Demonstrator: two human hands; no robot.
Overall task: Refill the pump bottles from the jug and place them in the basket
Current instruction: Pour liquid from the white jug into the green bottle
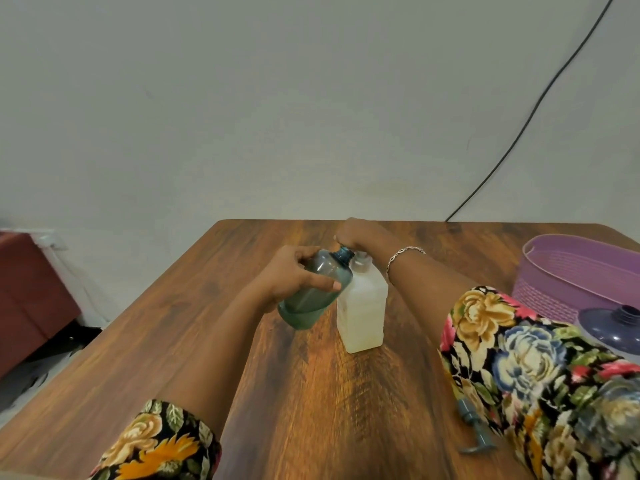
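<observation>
Gripping the teal bottle (313, 292) round its body, the left hand (294, 271) is holding it tilted above the table (207, 341), its neck just beside the mouth of the white jug (362, 313) standing mid-table. The right hand (356, 233) is curling over the jug's top; whether it is grasping anything cannot be told. Rightward, a pump head (472, 427) is lying loose, and a purple bottle (609, 330) is standing before the basket (571, 271).

— What is in the right grip (360, 235)?
— Cannot tell; its fingertips are behind the teal bottle (311, 303), at the neck.
— And on the right side?
— The basket (568, 271) and the purple container (602, 329) run off the edge. The sleeve (519, 358) covers part of the pump head (472, 427).
</observation>
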